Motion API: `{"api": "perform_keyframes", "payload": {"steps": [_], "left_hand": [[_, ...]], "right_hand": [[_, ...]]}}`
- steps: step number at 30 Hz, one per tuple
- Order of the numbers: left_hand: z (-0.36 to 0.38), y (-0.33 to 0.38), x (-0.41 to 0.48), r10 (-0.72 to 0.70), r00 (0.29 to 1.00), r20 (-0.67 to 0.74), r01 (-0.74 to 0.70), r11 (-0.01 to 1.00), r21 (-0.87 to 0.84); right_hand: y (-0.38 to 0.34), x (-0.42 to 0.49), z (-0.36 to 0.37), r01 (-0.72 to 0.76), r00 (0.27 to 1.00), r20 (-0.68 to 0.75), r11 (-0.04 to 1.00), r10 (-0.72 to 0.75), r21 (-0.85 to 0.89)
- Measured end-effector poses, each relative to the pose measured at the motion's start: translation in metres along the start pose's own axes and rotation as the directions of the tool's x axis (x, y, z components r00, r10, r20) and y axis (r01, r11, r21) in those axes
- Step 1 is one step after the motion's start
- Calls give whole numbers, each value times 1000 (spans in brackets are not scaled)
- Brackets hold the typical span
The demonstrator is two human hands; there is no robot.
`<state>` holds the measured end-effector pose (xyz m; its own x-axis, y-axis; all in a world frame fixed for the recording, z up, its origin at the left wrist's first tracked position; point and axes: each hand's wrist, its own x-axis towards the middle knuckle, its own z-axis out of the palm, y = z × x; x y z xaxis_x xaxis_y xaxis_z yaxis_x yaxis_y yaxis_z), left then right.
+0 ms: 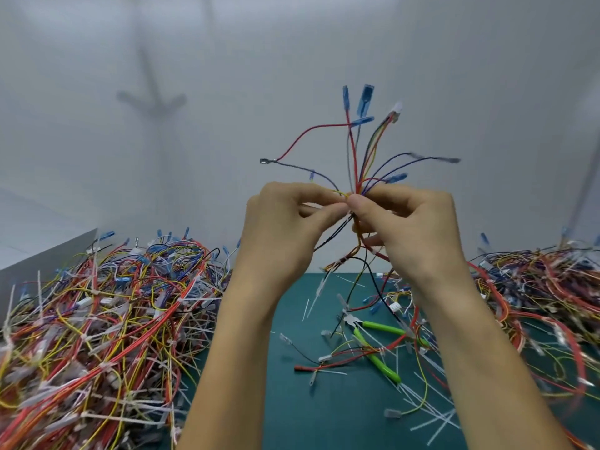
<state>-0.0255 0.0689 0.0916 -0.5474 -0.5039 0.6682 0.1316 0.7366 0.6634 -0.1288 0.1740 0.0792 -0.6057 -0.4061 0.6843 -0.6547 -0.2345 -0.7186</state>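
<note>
Wire bundle (356, 187) held high at frame centre, above the counter (292, 378), the left hand (285, 225) and right hand (414, 228) pinching it with curled fingers where the strands meet. A slackened pinch could drop it into the wire heap (97, 319) at lower left, where it would likely tangle.

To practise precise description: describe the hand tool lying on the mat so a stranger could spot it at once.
Find the teal mat beside the big wire heap. Right of the mat's middle lie the cutters. Their bright green handles, spread in a V, are the only such green there.
</note>
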Motion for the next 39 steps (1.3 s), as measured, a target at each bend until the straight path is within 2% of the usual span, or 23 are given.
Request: {"api": "perform_keyframes", "payload": {"steps": [3,7,10,12,15,20,29,35,39], "left_hand": [[-2,2,0,-24,996,-82,20,999,-50],[-4,-4,2,-91,989,-120,89,996,-17],[-4,-6,3,-166,980,-113,159,985,-69],[-5,-5,3,-199,977,-76,183,967,-179],[-5,-1,1,-169,986,1,159,927,-339],[-4,2,-1,-159,987,2,147,901,-407],[-5,4,-1,-236,972,22,226,895,-386],[-8,-1,-3,-194,940,282,250,951,-179],[-6,-5,-2,-143,955,260,175,979,-105]], "right_hand": [[-2,0,-2,-94,994,-34,984,100,153],[-5,0,-3,-197,980,76,936,182,291],[-4,1,-3,-275,960,153,883,233,381],[-3,1,-4,-322,945,198,851,261,415],[-2,2,-5,-375,926,218,810,307,451],[-2,2,-6,-401,916,213,795,341,454],[-3,1,-6,-362,932,161,829,324,426],[-4,1,-7,-344,936,103,817,336,463],[-5,1,-8,-336,938,94,818,332,467]]}}
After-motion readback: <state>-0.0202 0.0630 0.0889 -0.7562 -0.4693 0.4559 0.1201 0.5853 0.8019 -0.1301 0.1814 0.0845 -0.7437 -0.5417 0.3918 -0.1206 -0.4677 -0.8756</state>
